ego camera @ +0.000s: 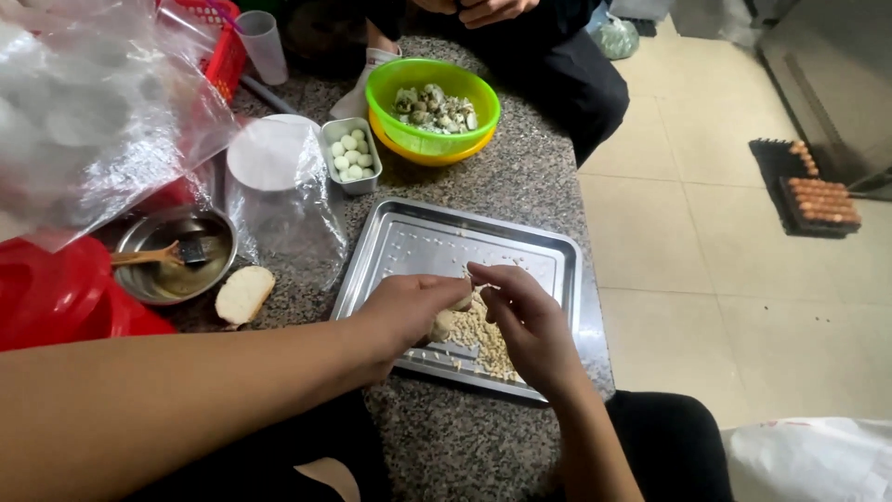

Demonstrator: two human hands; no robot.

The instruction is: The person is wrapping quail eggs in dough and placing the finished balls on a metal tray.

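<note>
Over the metal tray's (pixel 409 244) near edge, the left hand (pixel 406 312) and right hand (pixel 522 321) pinch a small pale ball (pixel 452 312) above crumbs (pixel 483 339); light, even fingertip pressure would likely coat it best.

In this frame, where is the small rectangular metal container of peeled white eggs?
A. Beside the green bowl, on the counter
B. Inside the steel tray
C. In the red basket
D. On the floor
A: the small metal container of peeled eggs sits on the counter, left of the green bowl.

Shiny embossed metal tray (pixel 409 244) on a rough speckled stone desk (pixel 520 186); glossy green plastic bowl (pixel 390 93) far off.
</note>
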